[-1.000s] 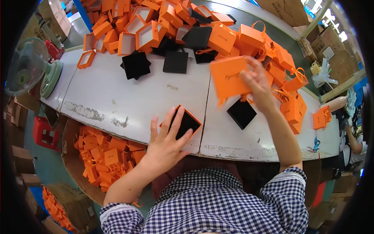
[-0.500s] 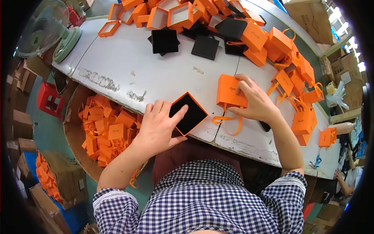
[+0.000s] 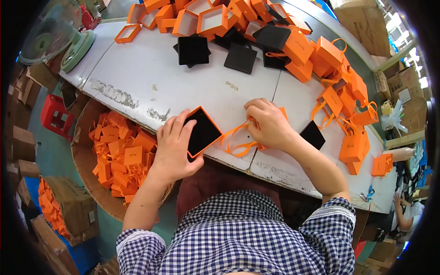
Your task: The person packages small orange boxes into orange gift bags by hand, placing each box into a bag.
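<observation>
My left hand (image 3: 176, 146) grips the near-left side of a shallow orange box tray (image 3: 212, 144) at the table's front edge. A black insert (image 3: 201, 133) fills the tray, with my fingertips at its left side. Across from it, my right hand (image 3: 270, 123) is closed over an orange ribboned box cover (image 3: 283, 112), which it mostly hides. The cover's orange ribbon (image 3: 240, 150) loops out towards the tray. Whether my right fingers pinch the ribbon or the cover's edge is hard to see. A black square pad (image 3: 313, 135) lies beside my right forearm.
Open orange trays (image 3: 213, 22) and black pads (image 3: 240, 58) are heaped at the back. Ribboned orange boxes (image 3: 354, 147) pile up on the right. Below the table's left edge stands a carton (image 3: 85, 172) full of orange boxes. A fan (image 3: 78, 50) stands far left.
My left hand has moved left with the tray, turning it slightly. My right hand has shifted left and closed over the cover, drawing the ribbon leftward. The black pad is now more exposed.
</observation>
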Demonstrator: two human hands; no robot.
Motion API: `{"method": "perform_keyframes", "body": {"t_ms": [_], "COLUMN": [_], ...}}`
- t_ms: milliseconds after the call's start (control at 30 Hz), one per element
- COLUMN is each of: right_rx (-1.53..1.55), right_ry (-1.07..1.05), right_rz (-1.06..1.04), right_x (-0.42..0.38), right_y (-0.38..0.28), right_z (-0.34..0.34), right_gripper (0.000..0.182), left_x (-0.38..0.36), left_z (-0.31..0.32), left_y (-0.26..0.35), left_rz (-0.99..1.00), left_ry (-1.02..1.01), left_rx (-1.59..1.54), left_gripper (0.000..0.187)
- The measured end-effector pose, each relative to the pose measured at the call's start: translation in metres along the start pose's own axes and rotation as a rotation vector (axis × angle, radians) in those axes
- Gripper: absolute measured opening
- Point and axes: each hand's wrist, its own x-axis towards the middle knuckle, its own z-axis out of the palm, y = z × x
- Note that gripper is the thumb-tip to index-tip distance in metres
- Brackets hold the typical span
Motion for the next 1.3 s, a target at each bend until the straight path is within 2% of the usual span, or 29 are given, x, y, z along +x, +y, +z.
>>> {"method": "perform_keyframes", "body": {"t_ms": [33,67,133,167,200,233,300,333,400,433,467,533,567,633,667,733,867,933,1000,1067,1100,1133,1200,1233,1300], "right_rx": [0.077,0.08,0.732,0.954,0.951,0.912,0.711,0.704,0.028,-0.151,-0.151,-0.099,-0.101,0.239,0.24,0.35,0.329,0.312,0.313,0.396,0.482,0.488,0.489,0.498,0.449], "right_ry": [0.13,0.125,0.356,0.403,0.407,0.275,0.158,0.159,-0.031,-0.095,-0.094,-0.238,-0.241,-0.242,-0.244,-0.136,-0.186,-0.094,-0.05,0.022,-0.04,-0.04,-0.058,-0.067,-0.121], "right_rz": [-0.016,-0.024,0.291,0.33,0.328,0.385,0.206,0.206,-0.158,-0.117,-0.113,0.129,0.133,0.183,0.182,0.009,0.089,-0.018,-0.044,-0.095,-0.026,-0.043,-0.045,-0.066,0.025], "right_x": [0.0,-0.001,-0.002,-0.002,-0.005,-0.01,-0.02,-0.026,-0.038,-0.046,-0.05,-0.059,-0.06,-0.057,-0.057,-0.058,-0.067,-0.071,-0.072,-0.069,-0.068,-0.067,-0.062,-0.062,-0.059], "right_y": [-0.002,-0.006,-0.013,-0.012,-0.009,-0.005,0.008,0.011,0.01,0.007,0.011,0.019,0.018,0.014,0.012,0.006,-0.012,-0.017,-0.021,-0.038,-0.052,-0.056,-0.055,-0.06,-0.071], "right_z": [0.003,0.003,0.001,-0.001,-0.009,-0.021,-0.034,-0.043,-0.068,-0.074,-0.075,-0.075,-0.076,-0.077,-0.077,-0.08,-0.092,-0.085,-0.075,-0.058,-0.047,-0.035,-0.017,-0.017,-0.027], "right_gripper": [0.018,0.018,0.008,0.01,0.01,0.011,0.013,0.013,0.027,0.041,0.041,0.045,0.045,0.05,0.05,0.051,0.052,0.053,0.053,0.054,0.054,0.054,0.079,0.079,0.11], "left_x": [-0.001,-0.003,-0.004,-0.004,-0.003,-0.004,-0.006,-0.005,-0.007,-0.006,-0.006,0.0,0.006,0.019,0.026,0.034,0.038,0.037,0.033,0.029,0.024,0.017,0.005,-0.005,-0.02], "left_z": [-0.001,0.0,0.005,0.009,0.012,0.013,0.014,0.014,0.013,0.01,0.009,-0.002,-0.009,-0.017,-0.02,-0.021,-0.023,-0.023,-0.019,0.0,0.01,0.016,0.024,0.018,-0.012], "left_y": [-0.004,-0.007,-0.011,-0.013,-0.014,-0.014,-0.019,-0.021,-0.026,-0.029,-0.027,-0.012,-0.004,0.014,0.022,0.027,0.027,0.029,0.03,0.038,0.048,0.054,0.043,0.036,0.014], "left_rz": [-0.003,-0.009,-0.017,-0.006,0.007,0.013,0.016,0.019,0.017,0.019,0.022,-0.119,-0.029,0.124,0.18,0.248,0.282,0.292,0.203,0.316,0.395,0.379,0.297,0.282,0.164], "left_ry": [0.003,0.004,0.017,0.054,0.092,0.095,0.121,0.126,0.128,0.144,0.142,0.125,0.091,-0.012,-0.074,-0.115,-0.208,-0.236,-0.237,-0.176,-0.133,-0.083,-0.077,-0.065,-0.193], "left_rx": [-0.007,-0.015,-0.038,-0.054,-0.072,-0.075,-0.13,-0.134,-0.24,-0.342,-0.342,-0.755,-0.75,-0.692,-0.654,-0.635,-0.622,-0.585,-0.737,-0.876,-0.814,-0.787,-0.832,-0.817,-0.653], "left_gripper": [0.078,0.078,0.078,0.078,0.079,0.079,0.088,0.088,0.098,0.108,0.108,0.111,0.115,0.114,0.114,0.113,0.114,0.114,0.125,0.14,0.15,0.15,0.145,0.145,0.134]}}
